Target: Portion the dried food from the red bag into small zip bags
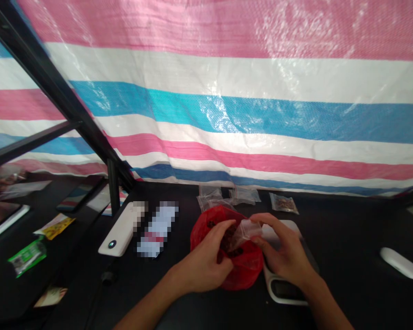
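A red plastic bag (242,275) stands open on the black table, with dark dried bits (227,238) inside it. My left hand (206,261) is over the left side of its mouth, fingers curled inward; what they hold, if anything, is hidden. My right hand (284,250) pinches a small clear plastic bag (244,231) above the red one, its lower end tilted toward the dried bits. Under my right hand lies a white digital scale (273,286), partly covered by the hand and wrist.
Behind the red bag lie several clear bags (246,195) and a filled clear packet (284,203). To the left are a white power bank (119,233), a blurred-out strip (158,229), and yellow (57,225) and green (27,257) packets. A white case (399,262) sits far right.
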Tool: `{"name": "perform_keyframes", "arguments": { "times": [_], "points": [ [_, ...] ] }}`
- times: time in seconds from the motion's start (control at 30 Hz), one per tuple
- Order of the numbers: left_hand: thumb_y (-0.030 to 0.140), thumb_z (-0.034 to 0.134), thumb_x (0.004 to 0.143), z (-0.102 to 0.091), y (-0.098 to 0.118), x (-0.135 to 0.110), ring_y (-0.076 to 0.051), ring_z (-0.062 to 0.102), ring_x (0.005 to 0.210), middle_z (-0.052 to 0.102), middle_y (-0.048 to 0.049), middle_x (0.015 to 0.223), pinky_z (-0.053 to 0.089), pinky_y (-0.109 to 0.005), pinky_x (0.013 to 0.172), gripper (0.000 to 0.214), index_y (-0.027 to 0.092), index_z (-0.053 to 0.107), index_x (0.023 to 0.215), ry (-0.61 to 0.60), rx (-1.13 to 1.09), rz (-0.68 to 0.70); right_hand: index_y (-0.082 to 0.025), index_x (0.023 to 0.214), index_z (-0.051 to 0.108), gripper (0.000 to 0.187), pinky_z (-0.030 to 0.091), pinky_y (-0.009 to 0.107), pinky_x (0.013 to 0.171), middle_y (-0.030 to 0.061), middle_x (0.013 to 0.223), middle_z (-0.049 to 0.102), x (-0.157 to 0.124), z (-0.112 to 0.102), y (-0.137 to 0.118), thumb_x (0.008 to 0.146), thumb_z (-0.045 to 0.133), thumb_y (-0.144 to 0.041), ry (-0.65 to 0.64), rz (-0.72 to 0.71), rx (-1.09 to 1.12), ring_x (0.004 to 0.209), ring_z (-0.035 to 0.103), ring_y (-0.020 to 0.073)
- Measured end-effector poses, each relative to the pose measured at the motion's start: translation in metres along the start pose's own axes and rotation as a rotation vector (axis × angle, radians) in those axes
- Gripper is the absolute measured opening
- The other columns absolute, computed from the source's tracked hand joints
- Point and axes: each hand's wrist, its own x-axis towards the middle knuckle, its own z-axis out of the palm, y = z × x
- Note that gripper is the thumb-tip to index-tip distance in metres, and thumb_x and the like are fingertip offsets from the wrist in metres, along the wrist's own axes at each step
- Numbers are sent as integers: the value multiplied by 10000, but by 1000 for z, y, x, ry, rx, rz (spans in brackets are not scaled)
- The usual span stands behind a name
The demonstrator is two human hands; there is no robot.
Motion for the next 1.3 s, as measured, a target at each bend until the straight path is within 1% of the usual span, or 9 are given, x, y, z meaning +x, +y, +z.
{"name": "perform_keyframes", "arguments": {
  "times": [0.17,0.33,0.53,0.67,0.77,0.9,1.0,1.17,1.3],
  "points": [
    [114,634,799,1,-1,1,-269,390,1454,423,-114,1566,284,-451,1250,773,201,360,1517,111,77,43,-267,1209,604,284,579,303,886,62,1111,711,-1,8,-3,934,640,-207,4,-23,50,1024,696,208],
    [298,643,924,11,-4,6,-249,530,1331,549,-98,1452,413,-429,1162,557,238,458,1446,140,-102,16,-291,1277,591,356,569,301,932,67,1205,682,-1,18,-9,949,614,-152,-101,-53,157,1096,677,192],
    [261,616,942,13,-5,8,-246,554,1263,594,-99,1362,431,-436,1125,481,224,486,1403,147,4,63,-297,1339,582,437,546,342,956,84,1286,647,-2,21,-9,969,522,-72,-124,-164,34,1160,636,199],
    [258,570,953,10,-4,7,-257,544,1272,588,-114,1363,422,-456,1129,463,213,468,1402,174,122,72,-272,1263,596,354,550,342,936,84,1231,653,-2,22,-8,960,548,-95,-14,-138,22,1118,645,203],
    [243,526,956,4,-4,8,-254,566,1246,608,-119,1326,433,-449,1114,382,200,499,1335,305,173,36,-256,1232,577,282,561,350,896,91,1175,651,-2,21,-5,961,583,-176,73,-48,-1,1067,654,218],
    [240,562,910,-7,-6,10,-282,577,1236,601,-151,1285,447,-440,1094,426,153,481,1320,438,318,-115,-247,1258,548,284,529,393,935,90,1195,672,0,23,-4,980,546,-190,-183,-37,-112,1080,649,238],
    [249,594,881,-15,-8,10,-320,623,1178,563,-171,1310,500,-444,1010,533,147,439,1381,368,492,-303,-230,1252,550,288,514,406,919,94,1236,673,-1,27,-3,977,521,-151,-325,-42,-231,1034,663,241],
    [135,519,875,-26,-7,8,-264,690,1067,655,-92,1228,521,-354,911,408,230,542,1271,221,600,-405,-214,1222,606,261,504,401,814,81,1137,717,-2,30,3,966,561,-195,-387,-1,-398,860,685,235],
    [137,517,856,-31,-4,9,-250,683,1047,718,-47,1105,512,-353,918,311,247,597,1136,371,555,-322,-225,1177,654,257,465,370,766,70,1124,734,2,22,0,957,539,-158,-322,-54,-434,818,692,207]
  ]
}}
